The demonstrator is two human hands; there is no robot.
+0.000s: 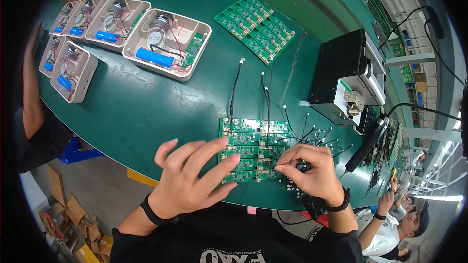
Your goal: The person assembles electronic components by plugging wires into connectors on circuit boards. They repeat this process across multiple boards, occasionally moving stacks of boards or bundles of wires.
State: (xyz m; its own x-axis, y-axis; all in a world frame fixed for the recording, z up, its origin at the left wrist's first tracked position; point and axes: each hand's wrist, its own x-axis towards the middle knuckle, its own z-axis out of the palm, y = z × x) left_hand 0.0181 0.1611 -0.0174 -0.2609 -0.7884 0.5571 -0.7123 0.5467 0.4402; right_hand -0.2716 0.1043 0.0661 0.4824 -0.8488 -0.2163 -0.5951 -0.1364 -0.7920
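A green circuit board panel (pixel 247 140), divided into several small boards, lies in front of me. Black cables (pixel 236 87) with white end plugs stretch from its upper boards toward the far side. My left hand (pixel 190 178) is open, its fingers spread over the panel's left side. At the panel's right edge, my right hand (pixel 314 170) is closed, thumb and forefinger pinched together. Whatever those fingertips hold, if anything, is hidden. Beside and beyond this hand is a loose bunch of black cables (pixel 319 137) with white plugs, partly covered by it.
Beige housings (pixel 127 51) with blue cylinders and wires stand at the far left. Another board panel (pixel 256 27) lies at the back. On the right are a black machine (pixel 341 70) and a corded black hand tool (pixel 368 143). Other people are at both sides.
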